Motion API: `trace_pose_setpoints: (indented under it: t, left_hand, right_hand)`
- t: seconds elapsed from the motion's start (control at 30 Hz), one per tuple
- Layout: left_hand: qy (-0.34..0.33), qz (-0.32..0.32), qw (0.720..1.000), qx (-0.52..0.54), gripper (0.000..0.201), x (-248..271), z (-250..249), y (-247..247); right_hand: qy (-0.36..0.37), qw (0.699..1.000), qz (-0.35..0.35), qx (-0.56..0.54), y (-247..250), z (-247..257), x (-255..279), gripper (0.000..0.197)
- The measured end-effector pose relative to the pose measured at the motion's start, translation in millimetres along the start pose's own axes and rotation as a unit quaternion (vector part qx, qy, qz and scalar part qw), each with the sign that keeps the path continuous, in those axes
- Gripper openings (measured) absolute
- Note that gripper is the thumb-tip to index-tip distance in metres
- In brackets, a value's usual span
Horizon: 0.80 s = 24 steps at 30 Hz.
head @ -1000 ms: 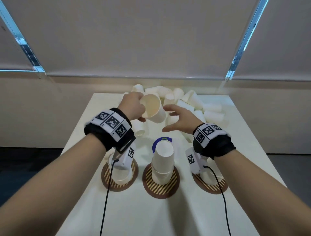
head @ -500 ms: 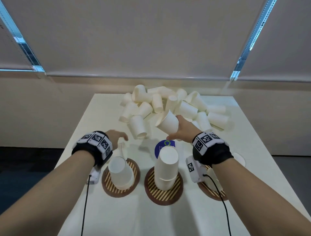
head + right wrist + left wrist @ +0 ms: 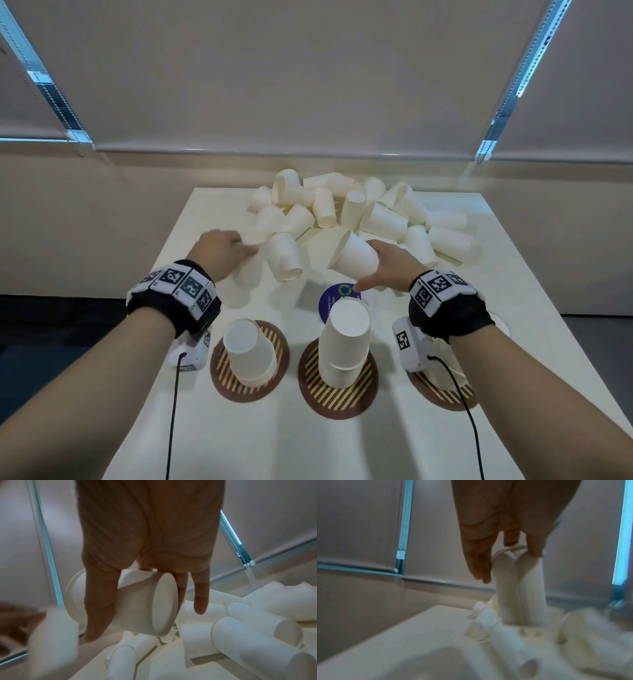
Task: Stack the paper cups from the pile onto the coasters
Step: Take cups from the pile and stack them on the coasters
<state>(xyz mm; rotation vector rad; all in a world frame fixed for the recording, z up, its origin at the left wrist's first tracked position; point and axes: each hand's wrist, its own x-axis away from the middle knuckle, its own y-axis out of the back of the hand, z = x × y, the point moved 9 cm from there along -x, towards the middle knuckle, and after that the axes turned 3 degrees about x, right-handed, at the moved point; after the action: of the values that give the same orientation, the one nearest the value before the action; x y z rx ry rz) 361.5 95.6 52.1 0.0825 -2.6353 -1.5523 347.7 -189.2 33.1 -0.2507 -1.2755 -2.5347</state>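
Note:
White paper cups lie in a pile (image 3: 359,212) at the table's far end. Three striped brown coasters sit near me. The left coaster (image 3: 222,380) bears a short upside-down cup stack (image 3: 248,353). The middle coaster (image 3: 308,387) bears a taller stack (image 3: 344,342). The right coaster (image 3: 445,397) is mostly hidden behind my wrist camera. My right hand (image 3: 370,267) grips a tilted cup (image 3: 354,257) above and just behind the middle stack; the right wrist view shows the fingers (image 3: 99,608) curled round the cup (image 3: 140,608). My left hand (image 3: 251,251) pinches the squashed rim of a cup (image 3: 520,588) at the pile's near left edge.
A round blue sticker (image 3: 329,301) lies on the table (image 3: 274,438) behind the middle stack. Black cables run from both wrist cameras toward me. A wall with blinds stands right behind the table's far edge.
My left hand has gone from beside the left stack forward to the pile and taken hold of a cup. My right hand has kept its cup near the same spot.

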Motion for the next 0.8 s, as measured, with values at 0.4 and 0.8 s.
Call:
trace_pose_setpoints:
  t: [0.4, 0.8]
  left_hand:
    - [-0.066, -0.015, 0.973, 0.220, 0.061, 47, -130, 6]
    - [0.052, 0.151, 0.944, 0.289, 0.031, 79, -138, -32]
  right_hand:
    - [0.095, 0.987, -0.087, -0.098, 38, 43, 37, 0.073]
    - [0.230, 0.928, -0.277, -0.096, 83, 98, 130, 0.061]
